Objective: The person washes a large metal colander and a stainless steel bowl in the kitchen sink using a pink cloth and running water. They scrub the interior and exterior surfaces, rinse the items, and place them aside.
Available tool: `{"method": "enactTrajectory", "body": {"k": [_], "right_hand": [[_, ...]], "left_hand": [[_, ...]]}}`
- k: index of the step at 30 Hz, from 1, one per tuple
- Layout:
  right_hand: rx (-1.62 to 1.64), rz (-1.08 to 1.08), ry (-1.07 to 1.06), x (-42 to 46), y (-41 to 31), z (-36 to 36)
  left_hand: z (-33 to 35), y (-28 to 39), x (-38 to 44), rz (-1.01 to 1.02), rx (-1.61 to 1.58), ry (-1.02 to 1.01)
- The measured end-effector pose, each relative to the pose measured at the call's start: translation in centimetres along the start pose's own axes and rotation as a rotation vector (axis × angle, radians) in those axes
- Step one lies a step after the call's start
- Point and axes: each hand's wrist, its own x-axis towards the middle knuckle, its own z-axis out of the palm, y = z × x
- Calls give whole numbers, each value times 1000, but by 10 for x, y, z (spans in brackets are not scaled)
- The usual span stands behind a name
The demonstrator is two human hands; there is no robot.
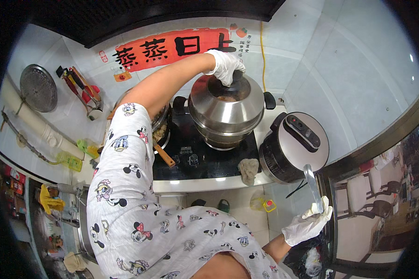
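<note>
My left hand (227, 66), in a white disposable glove, grips the black knob on top of a domed steel pot lid (241, 108) with a dark glass centre. That lid rests on a stainless steel pot (227, 139) with black side handles, standing on a black glass cooktop (209, 169). At the right, my gloved right hand (310, 221) holds a long, flat, pale shiny utensil (313, 188) by its lower end. Its exact kind is unclear. The utensil's upper end overlaps the front of an electric pressure cooker (276, 160) in view; whether they touch I cannot tell.
Partly hidden behind my left arm, a pan with food (160, 134) sits on the cooktop, near a wooden handle (164, 155). A grey rag (248, 171) lies at the counter's front edge. Utensils (80, 87) hang on the left wall. A bottle (262, 204) stands on the floor.
</note>
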Motion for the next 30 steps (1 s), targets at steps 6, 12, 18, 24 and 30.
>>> {"method": "enactTrajectory", "body": {"k": [6, 12, 18, 24, 30], "right_hand": [[94, 160, 27, 25, 2, 37], [-108, -239, -275, 42, 18, 82], [-441, -580, -421, 48, 29, 136], [-235, -653, -491, 38, 31, 178], [-76, -709, -482, 18, 17, 207]], "left_hand": [[-29, -14, -43, -77, 51, 295], [-99, 46, -229, -567, 326, 770], [-51, 80, -355, -1038, 238, 808], [41, 90, -517, -1324, 403, 584], [121, 98, -558, -1622, -20, 462]]}}
